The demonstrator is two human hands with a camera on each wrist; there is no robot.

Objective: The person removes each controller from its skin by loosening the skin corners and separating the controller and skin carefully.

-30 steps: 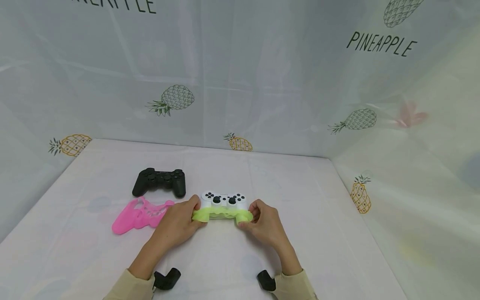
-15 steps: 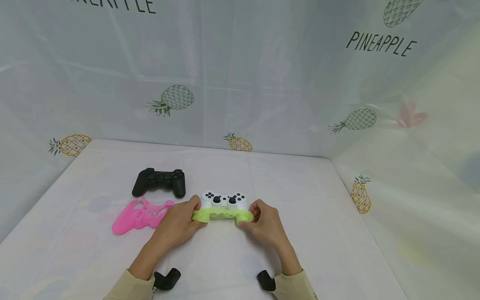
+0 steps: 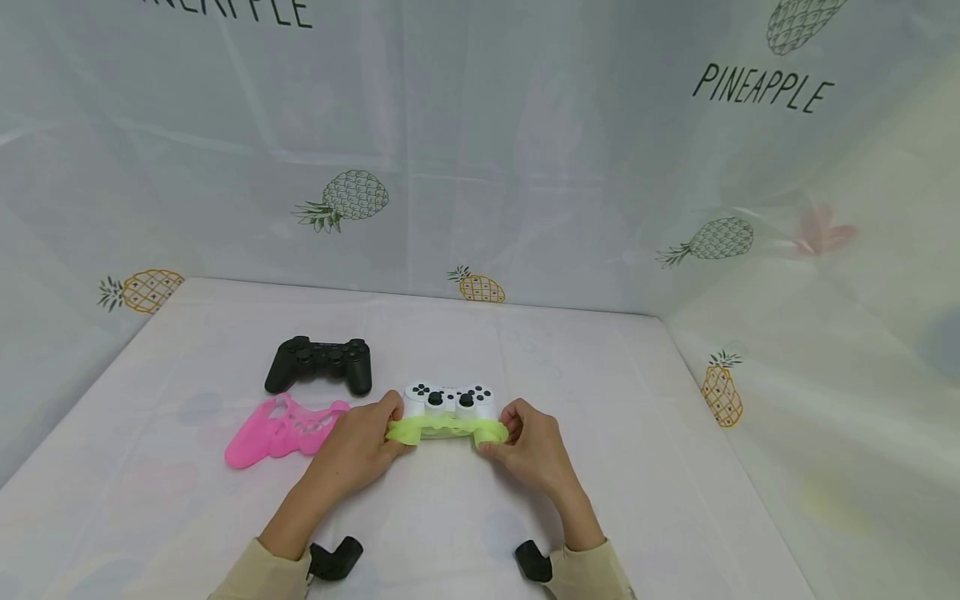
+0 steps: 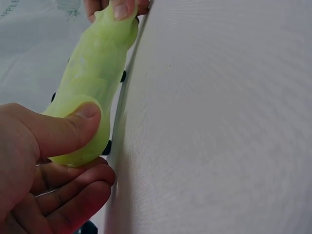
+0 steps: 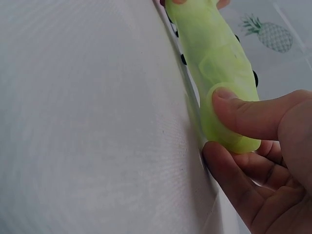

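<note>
A white game controller [image 3: 450,409] with black thumbsticks lies on the table in front of me. A lime-green, rubbery controller cover [image 3: 442,427] wraps its near side and both handle ends, while the white button face stays bare. My left hand [image 3: 358,446] grips the left handle through the cover. In the left wrist view its thumb presses on the green cover [image 4: 92,73], with the fingers beneath. On the other end, my right hand [image 3: 534,447] holds the right handle. Its thumb lies on the rounded tip of the cover [image 5: 219,63] in the right wrist view.
A black game controller [image 3: 321,358] rests at the back left. Below it lies a pink controller cover [image 3: 281,427], partly behind my left hand. Both stand on a white-covered table [image 3: 615,467], backed by a hanging sheet [image 3: 525,167] printed with pineapples.
</note>
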